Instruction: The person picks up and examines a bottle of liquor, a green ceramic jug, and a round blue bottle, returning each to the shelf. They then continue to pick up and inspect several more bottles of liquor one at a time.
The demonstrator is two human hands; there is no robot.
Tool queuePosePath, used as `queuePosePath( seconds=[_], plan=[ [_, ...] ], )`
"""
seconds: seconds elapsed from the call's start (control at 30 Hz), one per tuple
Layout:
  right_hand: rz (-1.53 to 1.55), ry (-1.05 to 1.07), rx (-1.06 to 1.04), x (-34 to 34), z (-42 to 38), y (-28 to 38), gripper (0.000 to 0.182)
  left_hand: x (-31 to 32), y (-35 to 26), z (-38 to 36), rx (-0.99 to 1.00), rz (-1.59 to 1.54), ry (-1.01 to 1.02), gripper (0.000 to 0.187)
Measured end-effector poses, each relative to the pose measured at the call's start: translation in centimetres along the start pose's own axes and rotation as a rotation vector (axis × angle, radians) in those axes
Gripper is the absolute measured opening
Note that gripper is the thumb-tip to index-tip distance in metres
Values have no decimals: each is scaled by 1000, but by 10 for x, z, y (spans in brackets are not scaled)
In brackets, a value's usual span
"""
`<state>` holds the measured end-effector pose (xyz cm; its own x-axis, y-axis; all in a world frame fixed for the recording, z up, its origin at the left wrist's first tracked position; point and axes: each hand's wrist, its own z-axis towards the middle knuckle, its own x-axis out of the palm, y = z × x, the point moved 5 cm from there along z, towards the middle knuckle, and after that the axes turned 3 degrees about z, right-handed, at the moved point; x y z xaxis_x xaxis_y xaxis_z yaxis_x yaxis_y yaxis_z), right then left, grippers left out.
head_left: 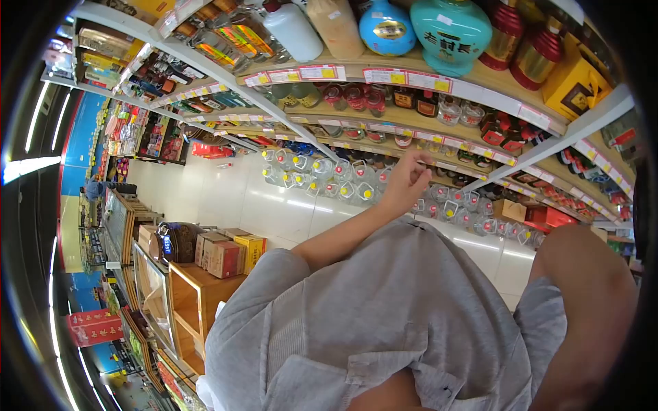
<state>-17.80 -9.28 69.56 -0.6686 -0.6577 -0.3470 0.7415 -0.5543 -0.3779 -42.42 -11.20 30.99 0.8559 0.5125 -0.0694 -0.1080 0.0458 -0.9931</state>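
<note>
My left hand reaches out in front of the lower shelves, its fingers curled in toward the thumb. Whatever may be inside those fingers is too small to make out. Just beyond it runs a shelf edge with price tags, where small bottles stand. Clear plastic jugs with yellow and red caps are on the floor behind and below the hand. On the right side only my bare upper arm shows; my right hand is outside the view.
A turquoise jar, a blue round bottle and a white bottle line the upper shelf. Cartons sit on a wooden cabinet at left. A dark barrel stands beside them. Another person is far left.
</note>
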Motion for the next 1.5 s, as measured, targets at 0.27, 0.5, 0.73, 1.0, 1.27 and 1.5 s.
queuePosePath(
  seconds=[0.27,0.5,0.73,1.0,1.27,1.5],
  plan=[
    [21,-20,-18,-13,-23,-12,30,16,2,-10,-40,170,40,32],
    [23,-71,21,-31,-64,-36,25,28,15,-17,-85,153,-75,34],
    [-184,-104,686,20,-168,-140,22,13,-13,-6,-30,205,-333,35],
    [-506,298,844,139,-182,-288,35,-64,-52,50,89,-82,-358,44],
    [-655,1024,1228,151,-202,-368,56,-79,-94,112,131,-377,-197,50],
    [-760,1054,1317,157,-212,-366,52,-109,-94,139,165,-530,-239,52]
  ],
)
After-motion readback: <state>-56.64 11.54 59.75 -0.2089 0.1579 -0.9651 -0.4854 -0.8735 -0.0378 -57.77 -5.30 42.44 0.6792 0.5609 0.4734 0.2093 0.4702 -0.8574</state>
